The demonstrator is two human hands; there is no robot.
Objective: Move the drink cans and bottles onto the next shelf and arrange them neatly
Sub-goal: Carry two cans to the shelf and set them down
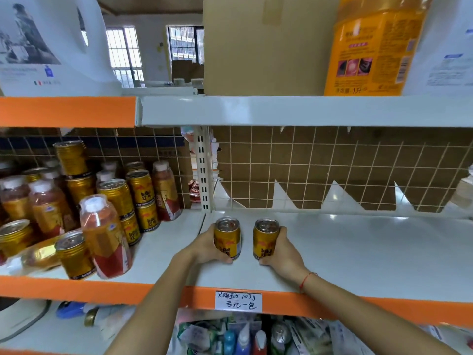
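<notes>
Left hand (204, 245) grips left can (227, 238), right hand (281, 249) grips right can (265, 238); both upright on right shelf (358, 247), just right of upright post (203, 170).

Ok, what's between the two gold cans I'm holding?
Nothing: the head view shows only bare grey shelf between the left gold can and the right gold can.
</notes>
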